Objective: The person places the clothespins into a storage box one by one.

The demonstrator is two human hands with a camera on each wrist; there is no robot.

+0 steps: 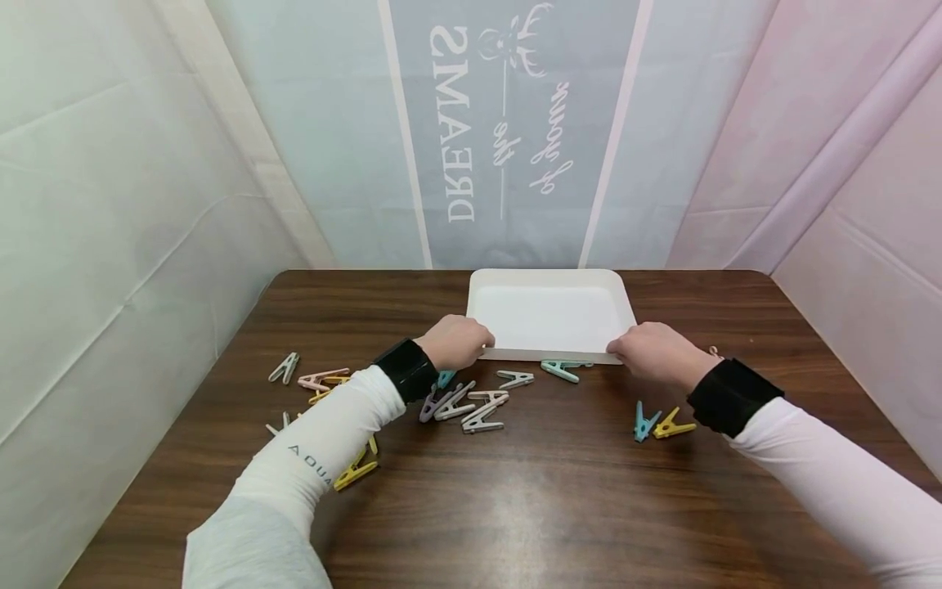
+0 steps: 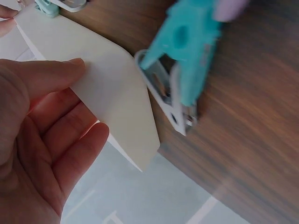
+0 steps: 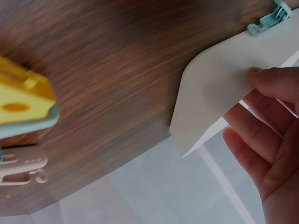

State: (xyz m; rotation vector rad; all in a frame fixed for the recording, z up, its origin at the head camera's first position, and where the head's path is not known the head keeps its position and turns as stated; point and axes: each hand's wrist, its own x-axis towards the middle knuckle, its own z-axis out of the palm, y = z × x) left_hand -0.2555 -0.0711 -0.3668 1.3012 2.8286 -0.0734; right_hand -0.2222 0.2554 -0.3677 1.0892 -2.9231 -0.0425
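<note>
- A person's left hand (image 1: pixel 458 342) and right hand (image 1: pixel 657 352) grip a shallow white tray (image 1: pixel 552 319), which lies between them and just beyond, at a dark wooden table (image 1: pixel 515 507).
- Both hands are grasping, neither free: in the wrist views each thumb presses the outer face of the tray's near wall, with fingers over the rim on the inner side.
- By its look the tray is light and stiff, probably thin plastic, smooth enough to slide on wood or slip from dry fingertips, and not especially fragile.
- The sounder hold, as judged here, is the one pictured: a pinch on the wall close to each near corner. A one-handed grip would likely let the far side sag.
- The tray is the only container in sight, and no clothespin shows inside it (those in view all lie outside its walls).
- Between the hands, a mint clothespin (image 1: pixel 565 370) lies right by the near wall; whether the two touch is hard to tell.
- Nearer the body than the left hand lies a purple clothespin (image 1: pixel 429 406); a pink clothespin (image 1: pixel 315 380) rests farther left.
- Nearer the body than the right hand, a blue clothespin (image 1: pixel 643 424) and a yellow clothespin (image 1: pixel 671 424) lie side by side.
</note>
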